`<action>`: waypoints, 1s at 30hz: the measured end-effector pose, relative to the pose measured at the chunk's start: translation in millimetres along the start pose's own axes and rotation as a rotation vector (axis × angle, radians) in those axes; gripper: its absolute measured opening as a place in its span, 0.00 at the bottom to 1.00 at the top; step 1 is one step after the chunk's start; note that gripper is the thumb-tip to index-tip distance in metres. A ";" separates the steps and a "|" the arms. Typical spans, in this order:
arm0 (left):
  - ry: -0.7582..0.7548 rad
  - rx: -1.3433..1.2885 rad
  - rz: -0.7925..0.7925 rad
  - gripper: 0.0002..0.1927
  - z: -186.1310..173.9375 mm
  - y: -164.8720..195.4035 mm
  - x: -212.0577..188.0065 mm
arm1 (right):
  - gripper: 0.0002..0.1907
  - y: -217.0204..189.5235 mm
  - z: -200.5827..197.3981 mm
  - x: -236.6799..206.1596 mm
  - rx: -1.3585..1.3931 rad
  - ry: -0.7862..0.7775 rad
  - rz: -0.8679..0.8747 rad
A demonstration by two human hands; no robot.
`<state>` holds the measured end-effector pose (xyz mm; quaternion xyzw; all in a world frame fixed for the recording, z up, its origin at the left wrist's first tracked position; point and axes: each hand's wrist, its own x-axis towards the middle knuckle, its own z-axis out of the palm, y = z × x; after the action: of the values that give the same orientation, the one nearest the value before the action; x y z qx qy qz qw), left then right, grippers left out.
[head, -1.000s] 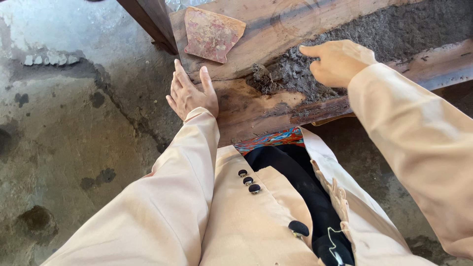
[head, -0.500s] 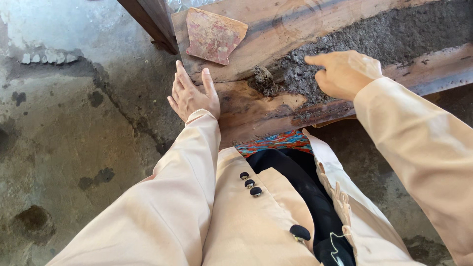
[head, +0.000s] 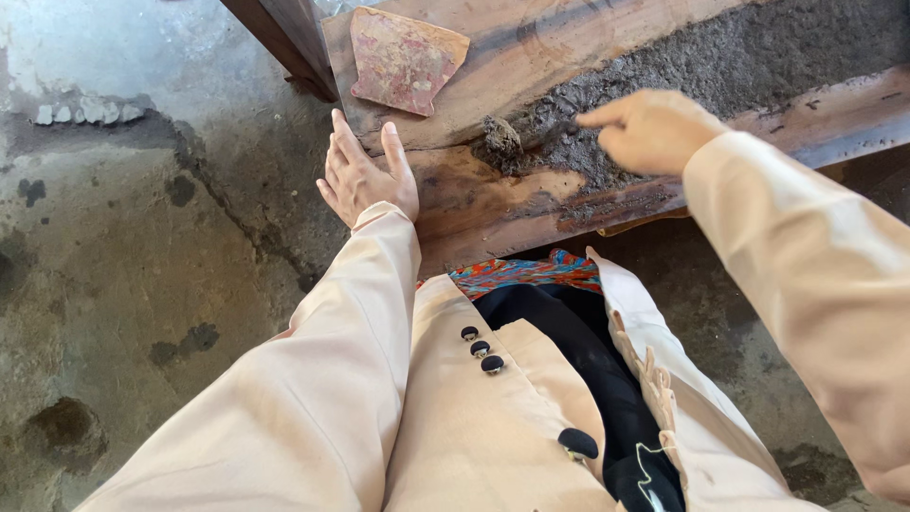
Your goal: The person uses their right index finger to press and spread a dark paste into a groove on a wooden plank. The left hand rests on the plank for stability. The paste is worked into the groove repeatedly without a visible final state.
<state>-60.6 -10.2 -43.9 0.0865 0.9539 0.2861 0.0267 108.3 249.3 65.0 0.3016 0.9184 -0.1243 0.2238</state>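
Observation:
My left hand (head: 365, 175) rests flat, fingers together, on the near left corner of a worn wooden board (head: 493, 204). My right hand (head: 649, 128) hovers over a spread of dark grey soil (head: 720, 66) on the board, index finger stretched left toward a small clump of soil (head: 502, 140). Its other fingers are curled; I see nothing held in it. A flat reddish tile shard (head: 403, 59) lies on the board beyond my left hand.
A dark wooden post (head: 280, 38) stands at the board's far left corner. Stained concrete floor (head: 123, 265) fills the left. My pale jacket with dark buttons (head: 474, 408) and a colourful cloth (head: 526, 270) lie below the board's edge.
My right hand has slid left along the soil toward the clump, its index finger now stretched out. My left hand has stayed flat on the board.

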 end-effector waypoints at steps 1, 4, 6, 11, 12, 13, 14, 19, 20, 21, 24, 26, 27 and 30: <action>0.007 -0.004 0.001 0.39 0.4 -0.2 0.9 | 0.28 6.2 -1.6 3.4 0.068 0.056 -0.007; 0.016 -0.008 0.003 0.39 1.3 -1.1 1.2 | 0.29 10.3 2.0 10.8 0.131 0.118 0.015; 0.015 -0.009 0.001 0.39 1.4 -1.3 2.0 | 0.31 6.0 6.1 10.7 0.100 0.119 0.050; 0.010 0.016 -0.003 0.40 2.1 -0.9 2.6 | 0.36 -16.3 9.3 -2.2 -0.104 0.034 0.106; 0.010 0.026 -0.015 0.40 1.9 -1.5 2.7 | 0.36 -22.4 9.5 -4.2 -0.142 0.015 0.123; 0.004 0.030 -0.016 0.40 1.9 -1.9 2.6 | 0.35 -27.8 9.6 -5.8 -0.178 -0.003 0.141; 0.000 0.032 -0.015 0.40 2.4 -1.9 3.0 | 0.35 -32.5 10.0 -7.2 -0.215 -0.018 0.160; -0.015 0.048 -0.014 0.42 3.7 -3.1 4.8 | 0.33 -30.4 7.7 -4.2 -0.203 -0.013 0.104; -0.018 0.050 -0.021 0.42 4.3 -3.0 5.4 | 0.30 -23.0 4.5 -1.5 -0.179 -0.011 0.089; -0.021 0.052 -0.031 0.42 4.7 -3.3 5.2 | 0.28 -13.6 0.1 1.8 -0.103 -0.007 0.051; -0.022 0.034 -0.038 0.41 4.9 -5.4 4.0 | 0.26 11.0 -7.7 13.0 0.048 0.070 -0.040; -0.017 0.027 -0.048 0.41 6.0 -7.0 -2.5 | 0.28 15.0 -2.8 18.8 0.040 0.198 -0.082; -0.013 0.025 -0.058 0.41 5.5 -9.5 -6.0 | 0.28 13.8 1.3 20.5 0.016 0.172 -0.041; -0.012 0.017 -0.068 0.41 3.1 -14.5 -17.8 | 0.30 2.8 12.0 17.2 -0.064 0.121 0.040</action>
<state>-44.9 -23.6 -54.5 0.0562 0.9585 0.2763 0.0412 101.7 255.7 45.9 0.3198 0.9275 -0.0719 0.1797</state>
